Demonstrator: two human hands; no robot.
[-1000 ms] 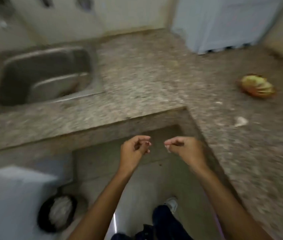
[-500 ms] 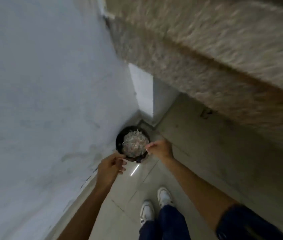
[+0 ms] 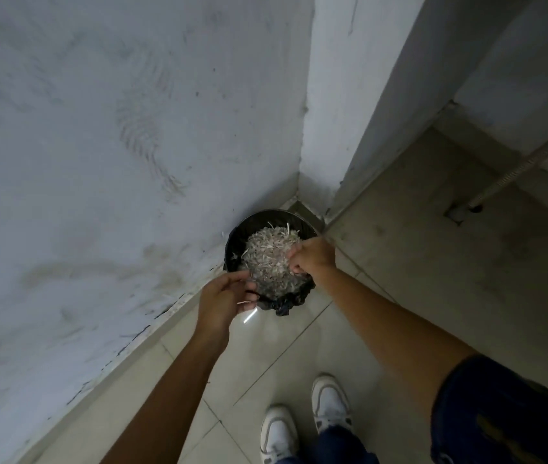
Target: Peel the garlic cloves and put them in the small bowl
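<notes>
Both hands now reach lower, over the bin (image 3: 232,249): right hand (image 3: 313,257), fingers curled, directly above the peels (image 3: 271,259); left hand (image 3: 224,301) relaxed, nearer. No clove or bowl visible.

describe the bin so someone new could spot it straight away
Follow the pale wall down to the floor corner by the pillar. There stands a small round bin lined with a black bag, heaped with pale, papery peelings, the only dark thing on the light tiles.
</notes>
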